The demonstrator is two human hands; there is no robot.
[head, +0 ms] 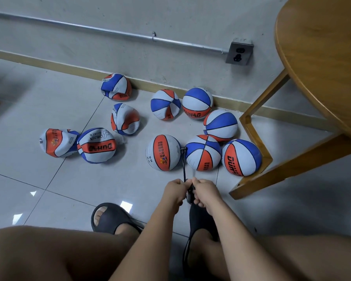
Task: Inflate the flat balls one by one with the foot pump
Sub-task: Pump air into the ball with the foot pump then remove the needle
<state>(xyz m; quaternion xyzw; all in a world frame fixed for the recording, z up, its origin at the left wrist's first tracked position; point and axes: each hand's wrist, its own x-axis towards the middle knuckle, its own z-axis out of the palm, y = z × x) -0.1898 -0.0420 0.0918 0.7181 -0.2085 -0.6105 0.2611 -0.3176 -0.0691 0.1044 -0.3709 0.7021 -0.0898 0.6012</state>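
Note:
Several orange, blue and white balls lie on the tiled floor. Round ones sit at the right, such as the ball [163, 152] whose valve holds the nozzle of a black hose [183, 159]. Crumpled flat balls [97, 146] lie at the left. The hose runs from that ball down to my hands. My left hand [175, 192] and my right hand [205, 192] are side by side, fingers curled round the top of the black pump [190, 194]. Most of the pump is hidden beneath them. My right foot [201, 222] in a black slipper sits below the pump.
A wooden table [320, 57] with slanted legs stands at the right, its leg frame touching the nearest ball. My left foot in a black slipper [111, 219] is on the tiles. A wall with a pipe and a socket [239, 53] runs behind the balls.

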